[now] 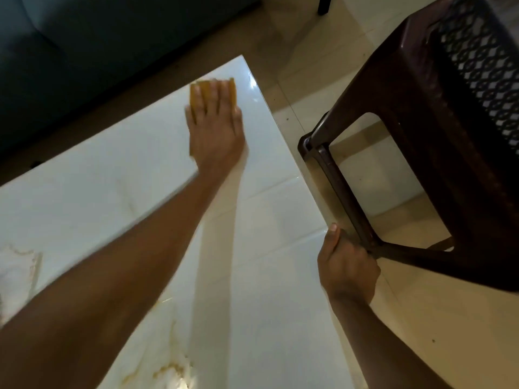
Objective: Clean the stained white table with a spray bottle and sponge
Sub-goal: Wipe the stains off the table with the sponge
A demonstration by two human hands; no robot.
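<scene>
The white glossy table (pixel 266 276) fills the middle of the view. My left hand (pixel 214 130) lies flat on a yellow sponge (pixel 207 89) and presses it onto the tabletop near the far right corner. My right hand (pixel 346 265) is curled around the table's right edge, close against a leg of the stool. Brownish-yellow stains (pixel 168 369) mark the near part of the table, and more stains (pixel 22 259) sit at its left side. No spray bottle is in view.
A dark brown plastic stool (pixel 438 141) with a lattice top stands on the tiled floor (pixel 303 51) just right of the table. A dark sofa (pixel 84 51) runs along the far left side.
</scene>
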